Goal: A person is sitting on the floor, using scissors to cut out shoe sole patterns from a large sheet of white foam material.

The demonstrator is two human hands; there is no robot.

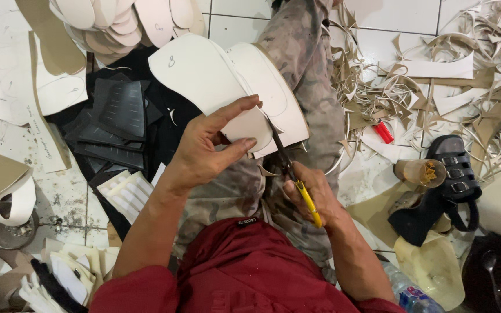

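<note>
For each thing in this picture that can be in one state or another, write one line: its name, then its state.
Left hand: pinching the white sole sheet.
Right hand: closed around the scissors' handles.
Scissors: blades part open, biting into the sheet's edge.
White sole sheet: held up, bent, partly cut.
Glass: lying on its side.
Red lighter: lying flat among the offcuts.
Black sandal: straps buckled.
Offcuts: loose, curled in a heap.

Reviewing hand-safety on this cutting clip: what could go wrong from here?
1. The left hand pinches the white sole-shaped sheet right beside the scissors; thumb and fingertips sit close to the blades and could get nicked.
2. The sheet is cut over the lap; blade tips point toward the camouflage trousers.
3. Offcut strips litter the tiles: likely slip hazard.
</note>
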